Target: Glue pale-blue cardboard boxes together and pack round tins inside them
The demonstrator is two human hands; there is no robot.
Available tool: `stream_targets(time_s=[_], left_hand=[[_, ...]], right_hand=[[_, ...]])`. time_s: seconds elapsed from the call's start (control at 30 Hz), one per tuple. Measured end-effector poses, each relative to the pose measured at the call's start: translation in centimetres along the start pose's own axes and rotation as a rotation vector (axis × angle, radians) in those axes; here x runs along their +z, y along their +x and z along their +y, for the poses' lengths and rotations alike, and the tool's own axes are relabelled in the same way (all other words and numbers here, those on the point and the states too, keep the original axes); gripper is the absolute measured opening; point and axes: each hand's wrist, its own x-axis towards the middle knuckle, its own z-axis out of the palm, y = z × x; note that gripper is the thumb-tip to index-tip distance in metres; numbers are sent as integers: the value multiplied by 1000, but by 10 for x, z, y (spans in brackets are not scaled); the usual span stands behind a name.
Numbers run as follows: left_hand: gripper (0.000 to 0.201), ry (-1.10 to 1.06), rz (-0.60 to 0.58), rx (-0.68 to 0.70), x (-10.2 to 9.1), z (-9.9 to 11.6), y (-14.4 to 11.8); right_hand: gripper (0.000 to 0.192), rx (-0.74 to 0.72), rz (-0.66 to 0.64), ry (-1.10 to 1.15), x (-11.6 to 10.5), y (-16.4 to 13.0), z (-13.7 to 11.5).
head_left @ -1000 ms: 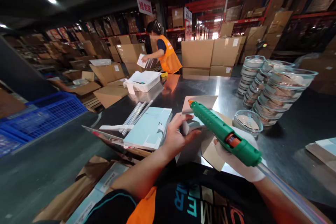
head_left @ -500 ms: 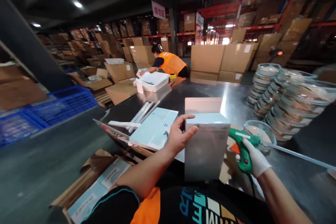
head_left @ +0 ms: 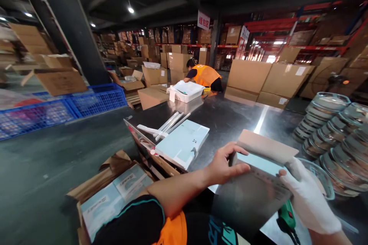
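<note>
Box [head_left: 258, 183] held over the counter [head_left: 230, 122] near edge, close to the body, flap up; bare left hand [head_left: 222, 166] grasping its left edge, gloved right hand [head_left: 309, 199] flat against its right side, glue gun [head_left: 286, 220] just below that hand, whether gripped or lying loose, cannot tell. Probably best to keep the box square between both hands, press the flap down evenly along the seam, and mind the gun's tip near the glove. Bowl stacks [head_left: 327, 130] well apart at right.
</note>
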Motion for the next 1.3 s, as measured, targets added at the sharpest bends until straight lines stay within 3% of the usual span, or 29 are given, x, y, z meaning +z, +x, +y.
stream_targets(time_s=[0.1, 0.17, 0.23, 0.27, 0.37, 0.43, 0.5, 0.57, 0.63, 0.7, 0.73, 0.8, 0.87, 0.9, 1.0, 1.07, 1.2, 1.27, 1.3], left_hand=[[68, -95, 64, 62, -1, -7, 1], [63, -83, 41, 112, -5, -10, 4], [47, 6, -30, 215, -12, -9, 5], [39, 55, -66, 268, -18, -6, 5], [31, 223, -161, 330, -33, 10, 9], [29, 469, -307, 334, -37, 26, 18], [44, 787, -472, 339, -32, 44, 27], [64, 995, -637, 323, -22, 60, 32], [73, 1064, -680, 307, -18, 72, 36], [77, 989, -482, 305, -27, 75, 42], [82, 896, -300, 307, -37, 73, 46], [100, 613, 91, 274, -61, 64, 53], [115, 307, 339, 113, -81, 47, 53], [115, 184, 385, -10, -87, 37, 50], [105, 12, 359, -342, -84, 1, 30], [104, 38, 324, -390, -74, -22, 13], [99, 226, 242, -366, -60, -52, -10], [98, 264, 225, -364, -57, -61, -19], [99, 257, 219, -367, -55, -65, -24]], right_hand=[[62, -128, -41, -71, -6, -8, 4], [45, -259, -9, -106, -8, -17, 7], [23, -361, -4, -112, -6, -25, 5], [21, -400, -12, -101, -4, -28, 3], [29, -479, -50, -70, 6, -35, -3], [31, -513, -67, -125, 16, -34, -5], [44, -568, -90, -215, 26, -30, -4], [77, -609, -181, -265, 28, -21, -1], [103, -537, -240, -361, 14, -10, 10], [94, -330, -159, -577, -17, 2, 31], [80, -183, -58, -740, -36, 7, 45], [64, -20, 55, -850, -74, 11, 78], [43, 117, 111, -930, -102, 7, 109], [35, 143, 125, -943, -111, 4, 121], [30, 150, 199, -942, -121, 1, 136], [30, 120, 297, -914, -122, 7, 124], [42, -51, 560, -760, -127, 18, 52], [45, -168, 586, -648, -131, 15, 3], [42, -224, 531, -562, -132, 12, -21]])
